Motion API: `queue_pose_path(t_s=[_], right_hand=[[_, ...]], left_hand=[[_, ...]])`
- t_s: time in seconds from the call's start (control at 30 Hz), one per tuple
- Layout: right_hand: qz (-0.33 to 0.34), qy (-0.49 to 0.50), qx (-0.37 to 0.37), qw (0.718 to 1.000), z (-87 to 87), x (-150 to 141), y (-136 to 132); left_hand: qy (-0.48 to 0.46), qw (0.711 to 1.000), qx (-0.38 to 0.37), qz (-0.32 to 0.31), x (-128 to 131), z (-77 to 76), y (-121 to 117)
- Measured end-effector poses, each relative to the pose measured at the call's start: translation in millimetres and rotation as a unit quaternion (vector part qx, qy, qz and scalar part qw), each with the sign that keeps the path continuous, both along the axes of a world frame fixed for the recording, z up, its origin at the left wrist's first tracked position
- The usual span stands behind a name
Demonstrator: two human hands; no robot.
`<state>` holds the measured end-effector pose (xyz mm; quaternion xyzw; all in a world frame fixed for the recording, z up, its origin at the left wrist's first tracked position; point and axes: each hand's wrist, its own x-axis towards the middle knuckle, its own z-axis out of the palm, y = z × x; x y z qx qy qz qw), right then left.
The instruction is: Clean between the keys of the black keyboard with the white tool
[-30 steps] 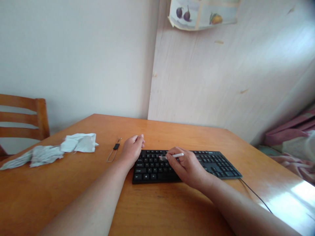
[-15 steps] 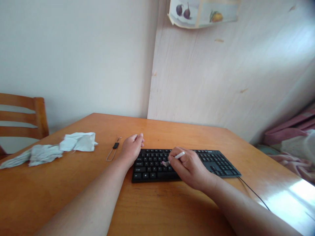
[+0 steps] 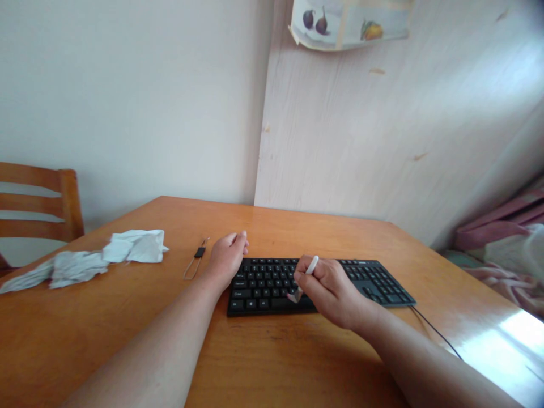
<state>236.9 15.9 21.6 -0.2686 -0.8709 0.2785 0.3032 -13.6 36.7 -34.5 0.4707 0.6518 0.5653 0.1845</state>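
Observation:
A black computer keyboard (image 3: 263,283) lies flat on the wooden table in front of me. My right hand (image 3: 325,286) is closed around a small brush (image 3: 313,265) with a white handle and a flat, pinkish tip. That tip points down at the lower rows of keys, near the space bar. My left hand (image 3: 229,254) rests against the keyboard's upper left corner, its fingers curled into a loose fist and no object showing in them. The keys under my right hand are hidden.
Left of my left hand lies a wire loop with a black clip (image 3: 199,252). Crumpled white cloths (image 3: 134,245) sit farther left on the table (image 3: 272,362). The keyboard cable (image 3: 437,333) runs off to the right. A wooden chair (image 3: 70,204) stands at the left.
My right hand has drawn the brush tip down over the keys toward me and slightly right, and the handle now stands more upright. My left hand stays in place.

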Motion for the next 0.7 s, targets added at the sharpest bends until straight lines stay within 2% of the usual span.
queue_pose_path(t_s=[0.1,0.2,0.33,0.4,0.57,0.7], right_hand=[[-0.012,0.064,-0.061,0.996,-3.3,-1,3],[-0.044,0.09,-0.029,0.995,-7.8,-2,7],[-0.047,0.053,0.024,0.997,-10.1,-2,9],[-0.038,0.041,0.017,0.998,-9.2,-2,8],[-0.023,0.077,-0.038,0.996,-7.1,-1,8],[-0.05,0.092,-0.032,0.994,-7.9,-1,11]], left_hand=[[-0.003,1.0,-0.002,-0.001,0,-0.7,0],[-0.004,1.0,-0.001,0.0,-1,-1.0,1],[-0.003,1.0,-0.002,0.003,-2,-1.7,2],[-0.003,1.0,-0.003,0.003,-2,-2.5,3],[-0.002,1.0,-0.004,0.001,-4,-4.3,5],[0.002,1.0,-0.005,-0.001,-5,-5.8,6]])
